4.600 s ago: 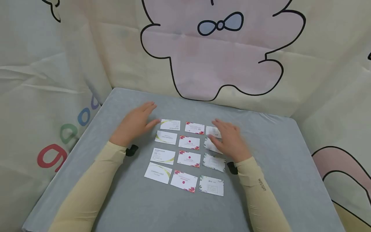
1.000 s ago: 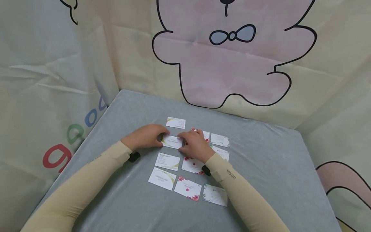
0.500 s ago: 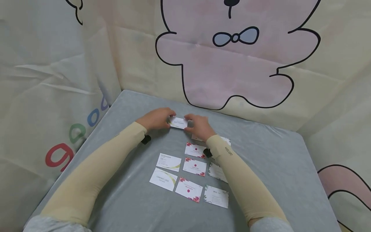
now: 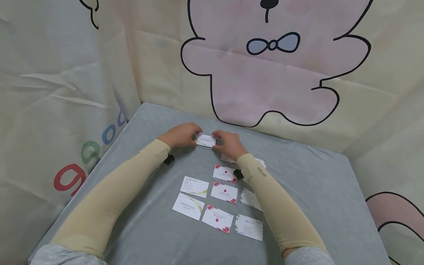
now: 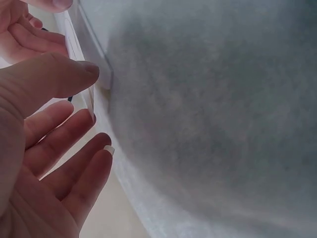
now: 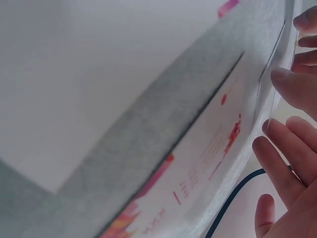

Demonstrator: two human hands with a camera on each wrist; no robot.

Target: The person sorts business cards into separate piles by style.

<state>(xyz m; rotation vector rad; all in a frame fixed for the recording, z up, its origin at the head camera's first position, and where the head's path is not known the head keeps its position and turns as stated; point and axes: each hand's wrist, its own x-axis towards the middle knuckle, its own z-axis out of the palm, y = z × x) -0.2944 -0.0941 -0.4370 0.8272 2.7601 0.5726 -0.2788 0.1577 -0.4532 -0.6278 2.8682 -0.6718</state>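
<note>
the held card [image 4: 206, 140] is white, the tablecloth [image 4: 314, 184] grey, middle-column cards [image 4: 224, 192] white with red blossoms.

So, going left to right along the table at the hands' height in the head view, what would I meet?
Left hand → held card → right hand.

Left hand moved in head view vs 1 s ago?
Yes. Judged against the table, the left hand has moved toward its far edge and slightly to the right.
</note>
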